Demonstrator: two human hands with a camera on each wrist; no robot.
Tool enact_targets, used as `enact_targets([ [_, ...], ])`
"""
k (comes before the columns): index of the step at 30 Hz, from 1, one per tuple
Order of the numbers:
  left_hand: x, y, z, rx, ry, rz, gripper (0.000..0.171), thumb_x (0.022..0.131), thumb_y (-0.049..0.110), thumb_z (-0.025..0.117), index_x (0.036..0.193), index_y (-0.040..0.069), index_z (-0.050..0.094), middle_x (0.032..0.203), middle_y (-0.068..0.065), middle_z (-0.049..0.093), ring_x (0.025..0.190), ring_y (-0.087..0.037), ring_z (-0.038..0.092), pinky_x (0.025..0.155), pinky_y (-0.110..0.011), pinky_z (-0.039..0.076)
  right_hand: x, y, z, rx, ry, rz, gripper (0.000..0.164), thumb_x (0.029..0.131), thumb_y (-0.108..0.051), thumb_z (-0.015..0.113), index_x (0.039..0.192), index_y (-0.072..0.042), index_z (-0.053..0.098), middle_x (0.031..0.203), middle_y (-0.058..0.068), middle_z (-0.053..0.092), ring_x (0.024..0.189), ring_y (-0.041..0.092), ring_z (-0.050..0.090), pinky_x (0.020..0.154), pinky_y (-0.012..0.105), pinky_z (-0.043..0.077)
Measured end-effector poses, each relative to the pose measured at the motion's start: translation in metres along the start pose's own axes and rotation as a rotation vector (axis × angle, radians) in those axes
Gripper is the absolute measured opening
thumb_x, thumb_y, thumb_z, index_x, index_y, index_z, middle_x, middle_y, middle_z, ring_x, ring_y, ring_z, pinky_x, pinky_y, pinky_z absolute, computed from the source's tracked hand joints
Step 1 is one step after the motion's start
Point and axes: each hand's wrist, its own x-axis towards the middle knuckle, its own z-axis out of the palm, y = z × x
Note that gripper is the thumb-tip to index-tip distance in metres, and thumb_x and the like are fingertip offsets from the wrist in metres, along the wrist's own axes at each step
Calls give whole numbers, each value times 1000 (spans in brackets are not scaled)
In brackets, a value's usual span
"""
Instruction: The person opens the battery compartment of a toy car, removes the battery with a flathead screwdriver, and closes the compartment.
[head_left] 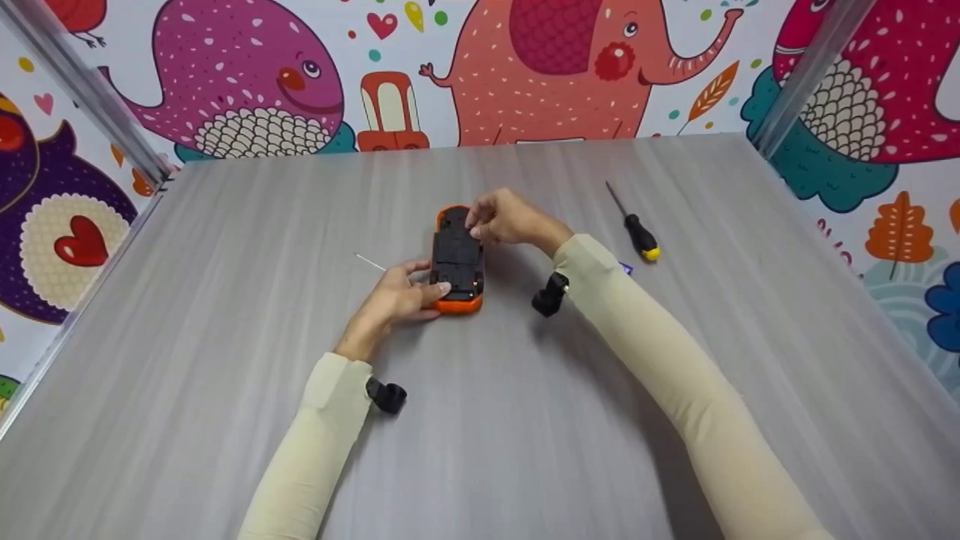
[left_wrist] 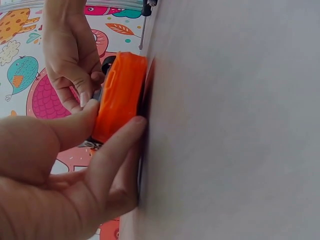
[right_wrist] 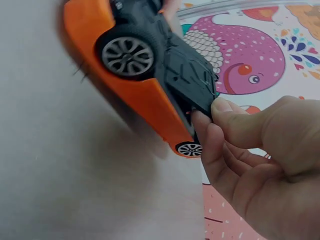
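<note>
An orange toy car [head_left: 459, 306] lies upside down on the table, its black underside facing up. My left hand [head_left: 401, 295] grips its near end, thumb on the underside and fingers along the side, as the left wrist view also shows against the orange body [left_wrist: 120, 95]. At the far right side of the car is my right hand [head_left: 514, 217]. Its thumb and forefinger pinch the edge of a black bottom cover [right_wrist: 192, 75], which stands slightly raised from the car, with a dark gap under that edge. Two spoked wheels [right_wrist: 128, 56] show on this side.
A black screwdriver with a yellow end [head_left: 641, 236] lies to the right. Left of the car is a thin pale rod [head_left: 369, 261], partly behind my left hand. A small blue item [head_left: 625, 268] peeks out beside my right sleeve. Patterned walls [head_left: 555, 75] border the table.
</note>
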Motion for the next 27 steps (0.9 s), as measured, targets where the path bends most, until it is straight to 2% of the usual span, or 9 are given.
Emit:
enact_targets([
  [4,0,0,0,-4,2,-4,68,99,7,61,157,5,26,148,-27,47,127,-33,57,104,-45,54,1,-2,2,-66,12,0,11,93,-7,71,103,-3,72,88,6,66,70,11,56,58,21,47],
  [8,-1,0,-1,9,7,-3,68,99,8,62,157,5,27,147,-27,47,122,-31,59,102,-43,56,1,-3,3,-78,13,-3,11,92,-7,71,103,-4,73,88,6,67,70,12,56,58,21,47],
  [14,-1,-1,-1,32,15,19,67,98,8,63,156,5,29,140,-27,51,103,-24,62,95,-40,60,2,-1,0,-27,2,-33,10,92,-3,70,102,-2,72,84,4,64,72,13,55,60,21,47],
  [17,-1,-2,0,34,12,28,67,98,7,63,156,4,29,138,-27,52,99,-22,63,94,-40,60,3,3,0,19,0,-32,10,92,-2,70,102,-2,72,84,3,63,74,12,55,61,20,46],
  [22,0,-2,0,31,7,22,68,98,7,63,157,4,28,138,-27,51,103,-24,62,97,-42,58,2,6,0,56,3,-10,11,92,-1,69,103,-2,71,87,4,63,76,13,55,62,21,46],
  [27,1,-1,0,16,11,11,69,98,7,63,157,5,28,140,-27,50,106,-25,62,100,-44,57,2,1,1,-6,9,-16,11,92,-5,71,102,-2,73,89,5,65,74,12,54,61,21,46],
])
